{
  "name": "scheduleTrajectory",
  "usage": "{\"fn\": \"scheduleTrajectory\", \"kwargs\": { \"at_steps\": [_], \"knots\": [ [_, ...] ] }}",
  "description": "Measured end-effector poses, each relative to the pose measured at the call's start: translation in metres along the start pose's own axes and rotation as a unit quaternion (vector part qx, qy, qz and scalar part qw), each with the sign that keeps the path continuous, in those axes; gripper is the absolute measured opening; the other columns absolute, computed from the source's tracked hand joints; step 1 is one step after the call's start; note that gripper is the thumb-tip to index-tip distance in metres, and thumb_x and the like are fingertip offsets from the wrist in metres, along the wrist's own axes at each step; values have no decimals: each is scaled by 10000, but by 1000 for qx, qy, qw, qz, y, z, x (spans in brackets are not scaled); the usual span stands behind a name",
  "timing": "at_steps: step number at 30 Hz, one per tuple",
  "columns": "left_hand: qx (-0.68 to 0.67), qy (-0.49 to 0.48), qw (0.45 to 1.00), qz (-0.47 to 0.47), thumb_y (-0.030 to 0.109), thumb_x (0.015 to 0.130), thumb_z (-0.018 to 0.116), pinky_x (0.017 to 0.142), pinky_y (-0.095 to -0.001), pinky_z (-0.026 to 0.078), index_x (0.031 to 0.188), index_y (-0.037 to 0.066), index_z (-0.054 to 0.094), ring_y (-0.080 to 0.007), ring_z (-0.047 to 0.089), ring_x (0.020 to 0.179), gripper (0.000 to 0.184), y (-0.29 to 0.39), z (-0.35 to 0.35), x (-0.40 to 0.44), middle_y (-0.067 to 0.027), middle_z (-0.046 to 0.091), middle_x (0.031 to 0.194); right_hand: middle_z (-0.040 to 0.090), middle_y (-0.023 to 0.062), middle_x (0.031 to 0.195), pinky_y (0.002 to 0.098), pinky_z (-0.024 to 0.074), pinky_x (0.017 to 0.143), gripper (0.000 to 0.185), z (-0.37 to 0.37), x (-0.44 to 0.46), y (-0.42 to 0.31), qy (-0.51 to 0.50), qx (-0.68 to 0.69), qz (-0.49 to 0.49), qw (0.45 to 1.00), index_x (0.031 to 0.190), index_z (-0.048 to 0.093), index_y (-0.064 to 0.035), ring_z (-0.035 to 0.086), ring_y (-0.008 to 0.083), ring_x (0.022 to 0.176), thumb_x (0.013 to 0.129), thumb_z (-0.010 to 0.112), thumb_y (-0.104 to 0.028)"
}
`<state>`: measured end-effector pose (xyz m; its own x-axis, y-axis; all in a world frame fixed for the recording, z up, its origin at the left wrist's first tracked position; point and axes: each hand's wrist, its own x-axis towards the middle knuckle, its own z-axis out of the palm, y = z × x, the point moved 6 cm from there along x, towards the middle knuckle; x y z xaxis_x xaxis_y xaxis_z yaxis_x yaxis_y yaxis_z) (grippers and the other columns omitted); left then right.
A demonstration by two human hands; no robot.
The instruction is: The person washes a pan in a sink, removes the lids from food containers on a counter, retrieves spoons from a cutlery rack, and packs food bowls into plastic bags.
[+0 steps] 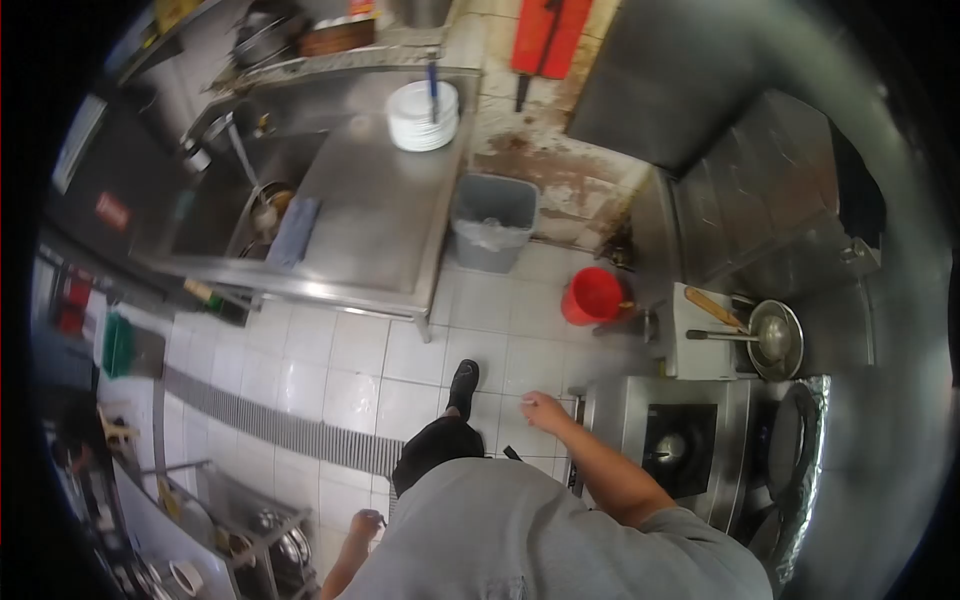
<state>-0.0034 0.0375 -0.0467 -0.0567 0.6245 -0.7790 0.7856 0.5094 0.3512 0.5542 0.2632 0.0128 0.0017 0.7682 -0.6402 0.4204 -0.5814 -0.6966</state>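
My right hand (543, 411) hangs at my right side, its fingers curled with nothing visible in them. It is apart from the front of the steel stove (735, 410), the nearest thing to it. My left hand (366, 526) is low at my left side, beside the floor drain grating (290, 432). Its fingers look closed, with something small and dark at them that I cannot make out. Ahead, a stack of white plates (420, 125) stands on the steel sink counter (375, 210), with a blue-handled utensil (433, 85) at it.
A grey bin (492, 225) stands beside the counter, and a red bucket (592, 296) is on the tiled floor. To the right, a ladle (772, 338) rests in a metal bowl (795, 350). A grey cloth (294, 232) hangs over the sink edge. Racks (235, 525) stand left.
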Motion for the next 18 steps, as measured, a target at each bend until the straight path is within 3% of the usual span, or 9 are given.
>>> {"fn": "scheduleTrajectory", "kwargs": {
  "at_steps": [2,3,5,7,8,9,12,15,18],
  "knots": [
    [95,68,986,118,266,840,690,888,-378,533,1006,46,725,-268,676,1012,278,-34,-50,50,-145,721,1050,690,150,915,341,550,672,517,45,-10,-11,-67,38,-27,997,1303,571,3,666,198,709,902,664,-310],
    [61,18,986,153,266,840,690,888,-378,533,1006,46,725,-268,676,1012,278,65,44,83,-145,721,1050,692,150,911,335,546,664,518,-71,-38,33,-30,-66,22,997,1299,570,8,669,197,712,902,663,-311],
    [209,81,926,302,195,872,660,884,-340,531,987,31,707,-259,673,1006,206,147,-51,115,-137,713,1057,697,147,907,335,543,666,528,-51,-17,32,-4,-110,-7,994,1298,566,14,676,203,723,897,665,-316],
    [38,44,925,376,94,899,641,868,-295,522,1029,1,669,-204,666,982,162,240,-104,120,-114,703,1016,707,148,917,343,547,694,531,-62,-30,38,15,-55,51,997,1293,571,16,690,216,755,889,669,-315],
    [-161,-47,968,187,82,909,659,865,-286,516,1070,-9,650,-168,652,976,185,329,-132,87,-89,696,993,714,152,929,344,551,711,525,-77,-51,27,17,0,115,993,1284,579,18,699,222,780,885,671,-311],
    [-115,-97,942,301,124,920,681,876,-296,512,1122,-3,632,-157,644,985,244,374,-141,102,-74,697,1006,719,156,941,340,554,718,512,-88,-56,29,40,20,117,992,1269,590,20,704,224,800,883,672,-307],
    [-138,-177,920,321,164,938,674,940,-301,493,1175,6,622,-151,629,1035,289,532,-172,93,-74,691,1084,726,173,965,322,559,720,478,-107,-77,49,117,46,140,982,1231,612,36,716,228,850,878,679,-280],
    [-117,-248,886,374,164,960,647,1005,-311,459,1225,-4,596,-178,603,1149,318,663,-171,103,-95,667,1153,724,181,951,322,559,717,488,-111,-72,86,180,1,20,983,1233,602,53,714,226,835,868,688,-261],
    [-73,-299,848,432,165,958,645,991,-312,469,1230,0,590,-181,608,1132,322,774,-149,119,-93,659,1167,721,193,947,322,561,714,502,-111,-93,81,224,280,195,913,1227,597,73,712,226,819,858,696,-253]
  ]
}}
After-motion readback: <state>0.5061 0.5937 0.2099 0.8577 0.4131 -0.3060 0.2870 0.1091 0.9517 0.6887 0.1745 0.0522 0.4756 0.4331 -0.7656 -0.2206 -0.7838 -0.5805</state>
